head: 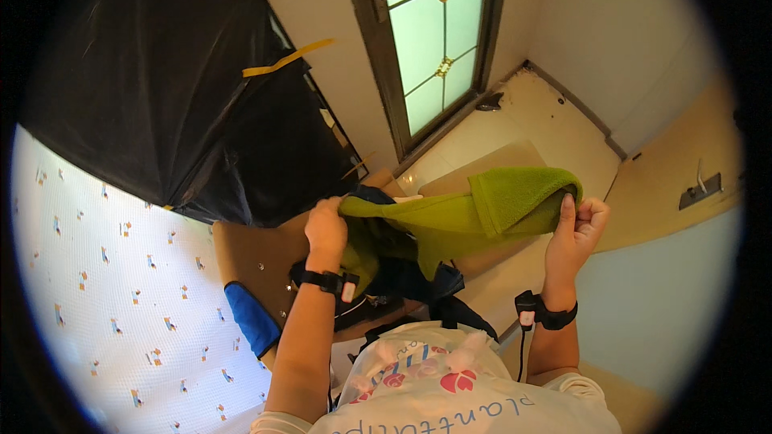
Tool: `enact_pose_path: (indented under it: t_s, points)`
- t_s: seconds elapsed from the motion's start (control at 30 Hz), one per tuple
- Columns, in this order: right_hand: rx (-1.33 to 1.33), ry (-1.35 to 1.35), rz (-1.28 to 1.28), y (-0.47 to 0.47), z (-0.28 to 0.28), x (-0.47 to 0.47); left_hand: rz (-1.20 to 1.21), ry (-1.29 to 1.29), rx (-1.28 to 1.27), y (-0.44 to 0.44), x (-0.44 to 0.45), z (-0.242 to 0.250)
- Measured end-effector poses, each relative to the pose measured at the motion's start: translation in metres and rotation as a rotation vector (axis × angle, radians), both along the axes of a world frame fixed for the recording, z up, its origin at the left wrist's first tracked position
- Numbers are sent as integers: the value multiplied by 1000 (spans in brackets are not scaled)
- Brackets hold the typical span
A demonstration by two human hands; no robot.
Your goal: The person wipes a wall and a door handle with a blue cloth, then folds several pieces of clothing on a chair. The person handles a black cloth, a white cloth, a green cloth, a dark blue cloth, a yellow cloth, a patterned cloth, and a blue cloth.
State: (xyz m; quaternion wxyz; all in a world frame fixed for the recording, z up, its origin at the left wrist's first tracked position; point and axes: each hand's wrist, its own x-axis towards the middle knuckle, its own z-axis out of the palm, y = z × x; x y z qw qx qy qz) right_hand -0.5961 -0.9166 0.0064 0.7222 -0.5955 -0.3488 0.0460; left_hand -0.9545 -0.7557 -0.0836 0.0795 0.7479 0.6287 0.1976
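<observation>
A green fleece garment (446,217) is stretched between my two hands, its right end folded over to show a fuzzier side. My left hand (326,230) grips its narrow gathered end. At the other end, my right hand (580,224) pinches the edge of the folded part between thumb and fingers. Part of the green cloth hangs down below my left hand. Beneath it lies a heap of dark cloth (398,274), partly hidden by the garment. Both wrists wear black straps with small devices.
A brown tufted headboard or seat back (259,259) stands at left, with a blue cloth (253,316) over its edge. Black plastic sheeting (181,84) is taped to the wall. A glass-panelled door (443,42) stands ahead, and a wooden door (669,193) at right. A brown padded surface (494,163) lies beyond the garment.
</observation>
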Motion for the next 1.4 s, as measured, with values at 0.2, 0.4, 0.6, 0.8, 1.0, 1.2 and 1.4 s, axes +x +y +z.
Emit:
enact_pose_path:
  t_s: [0.2,0.4,0.6,0.8,1.0,1.2,1.4]
  points:
    - [85,65,-132,-16,11,10,-249,-167,397,47,49,65]
    - [-129,-26,-36,-26,10,10,-565,-143,549,72,59,93]
    - [-653,-111,324,-9,-70,-24,-606,-106,241,60,20,3]
    - [-1033,-217,608,-15,-166,-72,-479,247,-219,-14,-50,-118]
    - [-1343,-403,892,-33,-242,-98,-311,6,-504,-97,-81,-156]
    - [-1531,-720,1065,-34,-288,-123,-148,-50,-413,-138,-103,-150]
    - [-1328,-741,1129,-12,-282,-183,240,-69,-572,-175,-135,-171]
